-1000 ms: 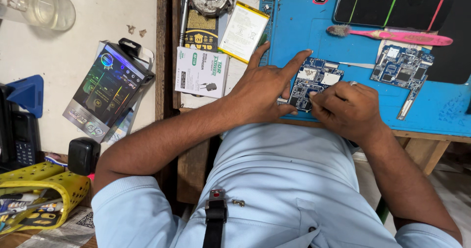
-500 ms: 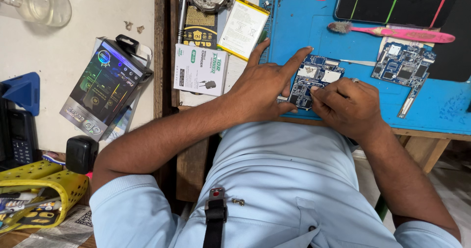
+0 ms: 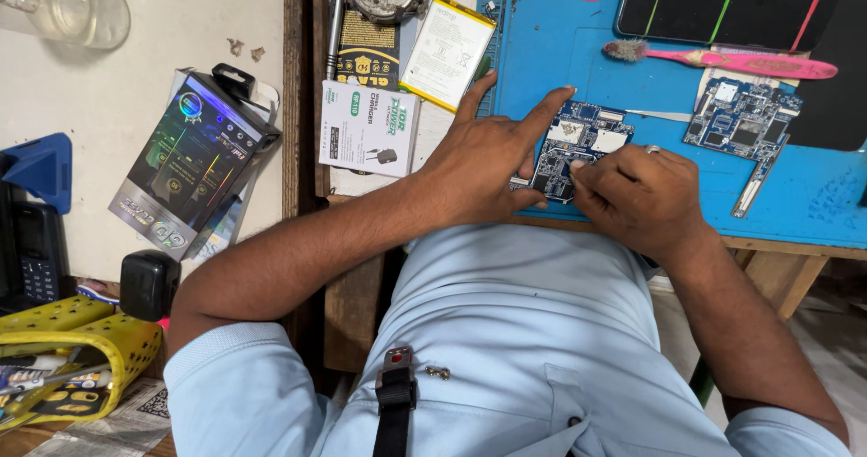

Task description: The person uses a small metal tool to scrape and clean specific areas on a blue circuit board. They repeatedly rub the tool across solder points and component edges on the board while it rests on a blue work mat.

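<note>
A blue circuit board (image 3: 582, 141) lies on the blue work mat (image 3: 578, 55) near the table's front edge. My left hand (image 3: 483, 168) rests on the mat with its fingers spread, the index finger pressing on the board's upper left part. My right hand (image 3: 637, 195), with a ring on one finger, is curled at the board's lower right edge, fingertips pinched together against it. Whether a small tool sits in those fingers is hidden.
A second blue circuit board (image 3: 741, 127) lies right of the first, a pink brush (image 3: 722, 58) above it, a dark tablet (image 3: 731, 5) at the back. Left of the mat are a flat battery (image 3: 449, 51), a white box (image 3: 368, 139), a dark box (image 3: 194, 159) and a yellow basket (image 3: 68, 358).
My hands stay on the circuit board almost unmoved. The view has shifted slightly.
</note>
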